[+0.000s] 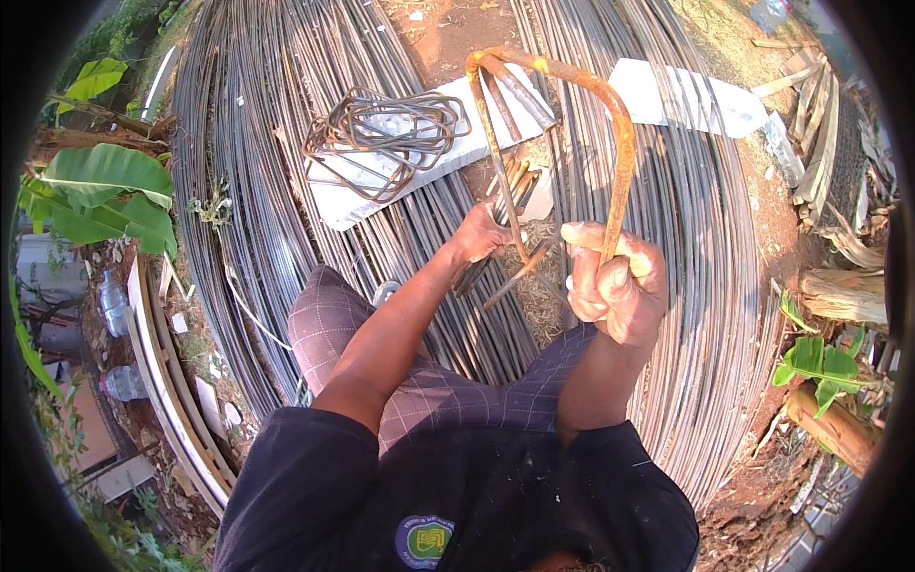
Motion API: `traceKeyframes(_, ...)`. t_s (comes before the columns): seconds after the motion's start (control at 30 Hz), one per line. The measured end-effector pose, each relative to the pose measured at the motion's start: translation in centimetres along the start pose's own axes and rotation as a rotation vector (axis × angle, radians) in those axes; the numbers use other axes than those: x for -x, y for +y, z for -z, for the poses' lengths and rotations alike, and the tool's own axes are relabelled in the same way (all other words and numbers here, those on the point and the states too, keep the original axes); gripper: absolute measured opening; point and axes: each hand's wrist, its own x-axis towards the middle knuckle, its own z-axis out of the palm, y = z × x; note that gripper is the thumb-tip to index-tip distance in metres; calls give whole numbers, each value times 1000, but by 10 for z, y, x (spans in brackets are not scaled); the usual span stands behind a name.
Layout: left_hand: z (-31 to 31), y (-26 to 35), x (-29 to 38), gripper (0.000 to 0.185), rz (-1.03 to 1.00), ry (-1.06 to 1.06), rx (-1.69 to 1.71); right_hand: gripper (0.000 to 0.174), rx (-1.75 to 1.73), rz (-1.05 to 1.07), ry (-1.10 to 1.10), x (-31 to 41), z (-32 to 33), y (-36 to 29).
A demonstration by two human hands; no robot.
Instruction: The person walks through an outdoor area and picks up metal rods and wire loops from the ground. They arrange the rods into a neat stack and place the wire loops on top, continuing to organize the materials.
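My right hand (618, 282) grips the side of a rusty bent rebar stirrup (620, 161), raised close to the camera. Its bent ends cross between my hands. My left hand (486, 232) is closed around a bundle of short steel bars (518, 189), partly hidden by the fingers. Ahead and to the left, a loose pile of bent rebar stirrups (389, 136) rests on a white slab (343, 204). Behind the raised stirrup, thicker metal pieces (518, 96) extend over the slab's right end.
Long rebar rods (243, 179) lie beneath me on the left, and more rods (686, 300) run along the right. Another white slab (636, 93) lies at the upper right. Wooden boards (164, 372) and plastic bottles (114, 304) lie at the left; wood scraps (815, 143) are at the far right.
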Motion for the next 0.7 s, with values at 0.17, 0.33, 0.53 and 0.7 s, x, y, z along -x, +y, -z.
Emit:
traceKeyframes(0.17,-38,31,5,62,-241,-168,-132,50,45,4,-105,-10,-14,14)
traceKeyframes(0.33,-34,24,11,50,-182,-392,-117,45,52,-64,-83,-16,-15,24)
traceKeyframes(0.53,-46,12,17,38,-101,-488,-87,40,124,-49,-125,-16,-13,27)
traceKeyframes(0.7,-24,1,18,29,58,-535,-239,34,243,1,-220,-15,-20,29)
